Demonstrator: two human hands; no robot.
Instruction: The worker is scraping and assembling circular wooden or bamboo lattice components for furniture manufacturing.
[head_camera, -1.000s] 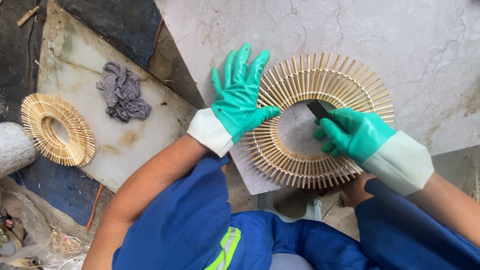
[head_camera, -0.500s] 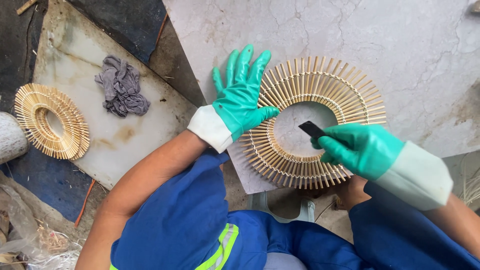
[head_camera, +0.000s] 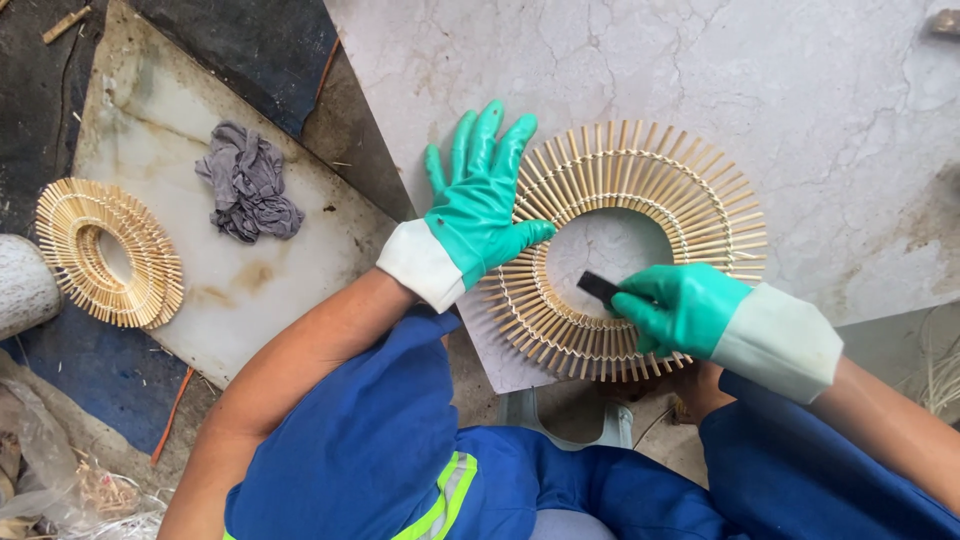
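Head view shows a big round ring made of thin pale bamboo sticks (head_camera: 640, 250), like a sun with rays. It lies flat on a grey-white stone slab (head_camera: 800, 90), close to the slab's near edge.

The left hand (head_camera: 480, 215), in a green rubber glove with a white cuff, lies flat on the left side of the ring. Its fingers are spread wide and it seems to press down.

The right hand (head_camera: 680, 305), in the same kind of glove, is at the lower right of the ring. Its fingers are pinched around a small flat black tool (head_camera: 598, 288). The tip of the tool points into the hole in the middle of the ring, right by the inner edge.

Far to the left of the ring, a smaller ring of bamboo sticks (head_camera: 105, 255) lies on a second, stained stone slab (head_camera: 240, 300). A crumpled grey rag (head_camera: 245, 182) lies on that slab too, between the two rings.

What could go wrong? The sticks look thin, so a hard push with the tool could snap one or knock it loose. If the flat hand lets up, the ring could slide or turn. The ring sits near the slab's edge, so a big slide could tip it off.
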